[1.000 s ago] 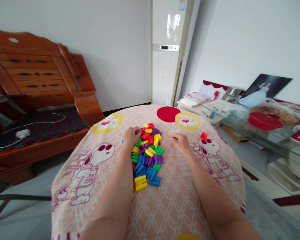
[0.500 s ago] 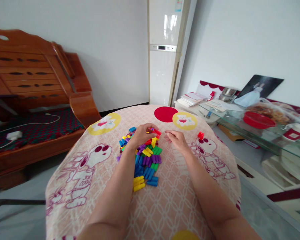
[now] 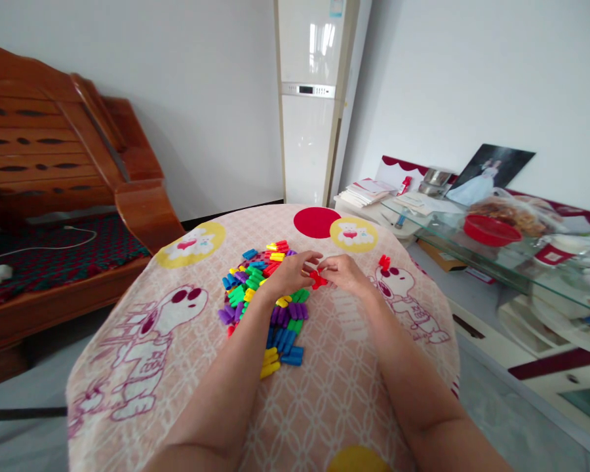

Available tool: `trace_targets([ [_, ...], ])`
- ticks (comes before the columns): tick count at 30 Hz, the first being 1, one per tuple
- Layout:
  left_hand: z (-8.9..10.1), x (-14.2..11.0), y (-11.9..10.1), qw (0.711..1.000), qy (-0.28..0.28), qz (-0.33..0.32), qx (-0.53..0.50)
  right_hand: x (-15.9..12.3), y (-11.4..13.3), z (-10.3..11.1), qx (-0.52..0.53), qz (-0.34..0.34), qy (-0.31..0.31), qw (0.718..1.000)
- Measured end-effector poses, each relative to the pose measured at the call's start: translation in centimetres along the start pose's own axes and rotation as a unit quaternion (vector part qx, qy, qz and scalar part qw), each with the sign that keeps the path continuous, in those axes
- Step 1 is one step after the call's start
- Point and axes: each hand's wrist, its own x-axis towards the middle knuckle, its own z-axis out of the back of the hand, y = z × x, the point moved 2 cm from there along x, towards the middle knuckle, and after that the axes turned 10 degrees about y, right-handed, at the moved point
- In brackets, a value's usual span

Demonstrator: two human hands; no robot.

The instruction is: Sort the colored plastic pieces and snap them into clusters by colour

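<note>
A heap of small plastic pegs (image 3: 263,288) in red, yellow, green, blue and purple lies in the middle of a round table (image 3: 324,393) covered with a pink cartoon cloth. My left hand (image 3: 292,272) and my right hand (image 3: 341,272) meet just right of the heap, fingers pinched together on a small red piece (image 3: 317,279) held between them. A separate red piece (image 3: 384,262) lies alone on the cloth further right.
A wooden bench (image 3: 54,170) with a white charger and cable stands at the left. A tall white air conditioner (image 3: 309,98) is in the corner. At the right, a glass shelf (image 3: 496,255) carries a red bowl, papers and a photo.
My left hand left the heap with a red piece and moved right. My right hand came in to meet it, and both now pinch the piece. The view has shifted.
</note>
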Motion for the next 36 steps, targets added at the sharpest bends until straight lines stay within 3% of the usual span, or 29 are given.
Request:
trace_targets([
  [3, 0.2, 0.1, 0.2, 0.999, -0.038, -0.002, 0.010, -0.6, -0.8, 2.0, -0.032, -0.051, -0.027, 0.998],
  [5, 0.8, -0.1, 0.4, 0.997, -0.075, 0.001, 0.021, -1.2, -2.1, 4.3, -0.087, -0.086, -0.111, 0.986],
  [7, 1.6, -0.4, 0.6, 0.994, -0.102, 0.011, 0.030, -2.1, -3.5, 6.9, -0.156, -0.140, -0.225, 0.951],
  [9, 2.2, -0.7, 0.6, 0.992, -0.121, 0.026, 0.040, -3.2, -4.7, 9.2, -0.201, -0.188, -0.300, 0.913],
  [13, 2.7, -0.9, 0.5, 0.986, -0.143, 0.053, 0.069, -4.9, -5.7, 11.3, -0.265, -0.246, -0.334, 0.870],
  [16, 2.7, -0.9, 0.5, 0.985, -0.145, 0.059, 0.078, -5.4, -5.6, 11.2, -0.302, -0.281, -0.335, 0.847],
  [20, 3.1, -1.0, 1.0, 0.982, -0.156, 0.067, 0.081, -5.2, -5.8, 10.4, -0.311, -0.308, -0.320, 0.840],
  [26, 4.3, -1.5, 2.2, 0.957, -0.239, 0.129, 0.106, -4.9, -7.1, 9.6, -0.321, -0.339, -0.290, 0.835],
  [30, 4.7, -1.9, 3.2, 0.930, -0.290, 0.146, 0.170, -4.6, -7.1, 9.5, -0.318, -0.319, -0.318, 0.835],
  [33, 4.2, -1.6, 4.0, 0.931, -0.254, 0.131, 0.227, -4.0, -6.2, 9.0, -0.303, -0.284, -0.343, 0.843],
  [36, 3.4, -1.3, 4.6, 0.940, -0.189, 0.120, 0.258, -2.7, -5.1, 7.3, -0.308, -0.232, -0.325, 0.864],
])
